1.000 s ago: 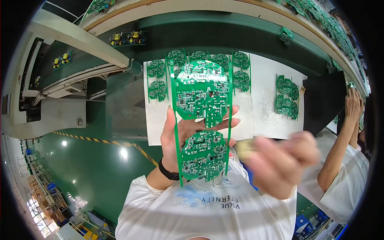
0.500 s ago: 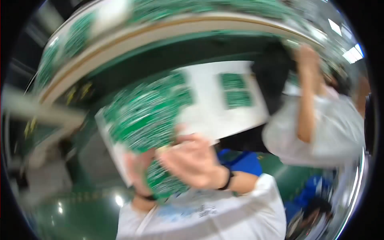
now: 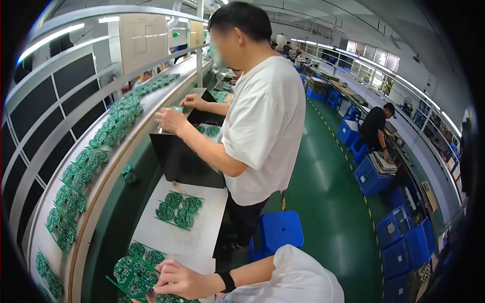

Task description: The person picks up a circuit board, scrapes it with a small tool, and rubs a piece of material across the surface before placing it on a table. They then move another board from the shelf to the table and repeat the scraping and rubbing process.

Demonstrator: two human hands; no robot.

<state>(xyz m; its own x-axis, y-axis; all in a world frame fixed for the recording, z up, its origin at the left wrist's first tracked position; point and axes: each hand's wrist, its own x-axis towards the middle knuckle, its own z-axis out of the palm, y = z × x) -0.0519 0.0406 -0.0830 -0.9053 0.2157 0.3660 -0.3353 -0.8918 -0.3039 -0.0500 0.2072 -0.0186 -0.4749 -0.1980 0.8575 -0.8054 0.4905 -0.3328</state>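
Observation:
My right hand [image 3: 179, 283], with a black band on its wrist, is closed on the edge of a green circuit board [image 3: 134, 275]. The board is tilted near the lower edge of the picture, its small parts and round cut-outs showing. Fingertips [image 3: 151, 296] show just under the board; whether they belong to my left hand, I cannot tell, and the rest of that hand is out of sight. Behind the held board, more circuit boards [image 3: 146, 251] lie on a white tabletop [image 3: 151, 230]. Farther along it rests a separate group of green boards [image 3: 179, 208].
A co-worker in a white shirt [image 3: 268, 121] stands close ahead, both hands over a black box [image 3: 187, 161]. Along the left runs a long line bearing green boards [image 3: 124, 116]. A blue stool [image 3: 282, 230] stands behind the co-worker. Blue crates [image 3: 394, 227] line the right side.
My view has swung up and to the right, from the blurred pile of boards to the wider room. Both hands were over the boards; now my right hand shows low in the picture.

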